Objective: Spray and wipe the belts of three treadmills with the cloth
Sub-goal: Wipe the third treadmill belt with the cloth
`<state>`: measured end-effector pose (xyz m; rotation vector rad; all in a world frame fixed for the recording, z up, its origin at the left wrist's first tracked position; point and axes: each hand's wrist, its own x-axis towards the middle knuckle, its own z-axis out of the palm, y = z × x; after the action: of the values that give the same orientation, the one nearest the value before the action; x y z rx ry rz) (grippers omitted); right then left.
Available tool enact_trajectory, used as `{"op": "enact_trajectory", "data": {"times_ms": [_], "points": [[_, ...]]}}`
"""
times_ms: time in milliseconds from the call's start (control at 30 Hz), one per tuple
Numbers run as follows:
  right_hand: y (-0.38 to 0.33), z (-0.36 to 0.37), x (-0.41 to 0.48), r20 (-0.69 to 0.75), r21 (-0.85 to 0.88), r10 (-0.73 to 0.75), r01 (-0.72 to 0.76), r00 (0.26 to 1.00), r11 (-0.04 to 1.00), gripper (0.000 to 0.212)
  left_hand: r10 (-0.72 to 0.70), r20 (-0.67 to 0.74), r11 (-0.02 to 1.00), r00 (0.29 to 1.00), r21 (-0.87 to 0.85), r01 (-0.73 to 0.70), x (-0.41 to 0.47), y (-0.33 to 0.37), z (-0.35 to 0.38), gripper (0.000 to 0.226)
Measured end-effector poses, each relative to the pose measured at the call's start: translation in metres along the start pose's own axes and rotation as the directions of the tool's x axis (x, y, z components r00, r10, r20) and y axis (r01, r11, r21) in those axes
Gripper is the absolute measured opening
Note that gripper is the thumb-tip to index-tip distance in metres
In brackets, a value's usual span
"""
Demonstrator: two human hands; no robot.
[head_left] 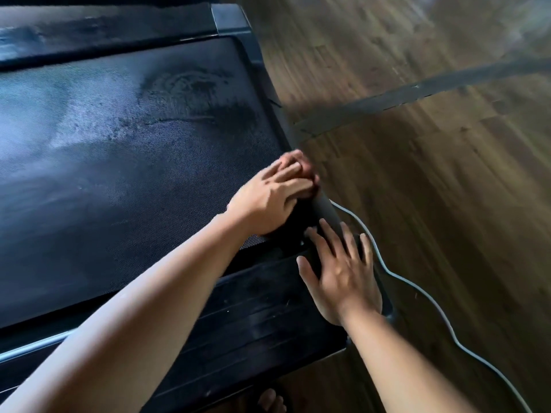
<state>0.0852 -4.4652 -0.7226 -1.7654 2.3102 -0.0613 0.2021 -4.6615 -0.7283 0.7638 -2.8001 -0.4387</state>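
Head view: a black treadmill belt (125, 150) fills the left and middle of the frame, its weave showing pale dusty patches and darker smeared streaks near the far right part. Black side rails run along it, one at the top (119, 28) and one nearer the person (253, 296), with a grey end cap (229, 17) at the top corner.

The left hand (274, 198) lies at the belt's right edge, palm down, fingers pressed together and curled over something reddish-brown (293, 160) at the fingertips. This may be the cloth, but the blur makes it impossible to tell for sure, so whether the hand is grasping it or only pressing on it is unclear. A dark patch lies just under the palm.

The right hand (340, 272) is released, fingers spread flat on the near rail's end, just beside and below the left hand, holding nothing.

A pale cable (417, 290) snakes over the wooden floor (432, 159) just right of both hands. A dark strip (417, 90) crosses the floor. Toes in a sandal (271, 400) show at the bottom edge
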Motion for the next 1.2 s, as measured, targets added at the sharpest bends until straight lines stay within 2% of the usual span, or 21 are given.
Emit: {"op": "enact_trajectory", "data": {"times_ms": [133,267,367,433,567,800,1100,1200], "points": [[-0.002,-0.001,0.001,-0.009,-0.008,0.014,-0.014,1.000,1.000,0.068,0.085,0.051,0.995,0.995,-0.049,-0.082,-0.050,0.006,-0.003,0.049],[-0.003,0.001,0.001,-0.016,-0.007,0.017,-0.017,1.000,1.000,0.065,0.162,0.095,0.987,0.982,-0.024,-0.161,-0.091,-0.010,-0.010,0.046],[-0.001,0.002,0.001,-0.016,-0.002,0.017,-0.017,1.000,1.000,0.065,0.164,0.078,0.987,0.983,-0.017,-0.163,-0.101,-0.029,-0.016,0.045],[0.000,0.002,0.001,-0.020,0.003,0.013,-0.013,1.000,1.000,0.066,0.102,0.030,0.995,0.994,-0.019,-0.101,-0.101,-0.038,-0.018,0.046],[0.000,0.002,0.000,-0.005,0.001,0.009,-0.009,1.000,1.000,0.068,-0.128,-0.061,0.990,0.990,-0.061,0.124,-0.094,-0.054,-0.023,0.055],[-0.001,0.001,0.000,0.000,-0.007,0.007,-0.007,1.000,1.000,0.070,-0.406,-0.139,0.914,0.903,-0.080,0.398,-0.079,-0.077,-0.023,0.053],[-0.009,-0.010,0.007,0.015,0.087,0.060,-0.061,0.998,0.994,0.079,-0.513,-0.190,0.858,0.837,-0.087,0.506,-0.080,-0.092,-0.038,0.053],[-0.024,-0.020,0.022,-0.024,0.121,0.055,-0.052,0.998,0.991,0.078,-0.536,-0.193,0.844,0.822,-0.090,0.529,-0.083,-0.103,-0.040,0.053]]}}
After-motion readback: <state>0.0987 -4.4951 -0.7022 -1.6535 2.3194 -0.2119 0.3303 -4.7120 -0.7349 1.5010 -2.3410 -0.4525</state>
